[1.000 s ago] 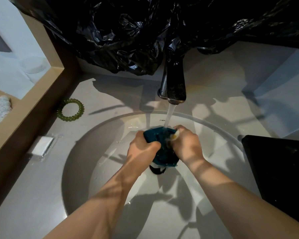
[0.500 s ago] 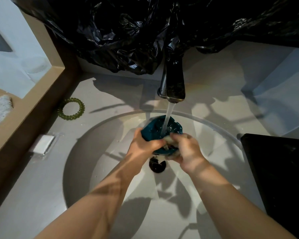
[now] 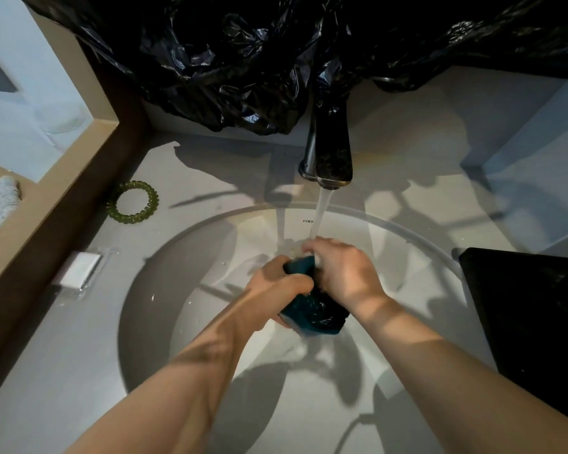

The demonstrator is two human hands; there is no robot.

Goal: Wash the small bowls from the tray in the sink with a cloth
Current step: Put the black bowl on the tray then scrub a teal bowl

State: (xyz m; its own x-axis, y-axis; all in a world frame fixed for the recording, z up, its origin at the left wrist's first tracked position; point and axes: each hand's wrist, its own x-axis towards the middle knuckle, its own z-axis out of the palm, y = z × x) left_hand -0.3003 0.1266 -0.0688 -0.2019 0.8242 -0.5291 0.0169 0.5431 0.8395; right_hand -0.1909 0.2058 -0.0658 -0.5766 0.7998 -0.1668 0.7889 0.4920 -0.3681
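Left hand (image 3: 273,283) clamps the teal bowl (image 3: 312,312), right hand (image 3: 345,273) a cloth (image 3: 313,258) — mostly hidden.

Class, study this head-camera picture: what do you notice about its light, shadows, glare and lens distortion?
Head view: hard light throws sharp-edged shadows across the sink and both forearms; small glints of glare dot the crumpled black plastic; the wide lens stretches the forearms toward the lower corners; the running water looks smeared; the black tray shows almost no detail.

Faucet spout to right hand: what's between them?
Head view: only the running water stream, falling from the faucet spout onto the right hand.
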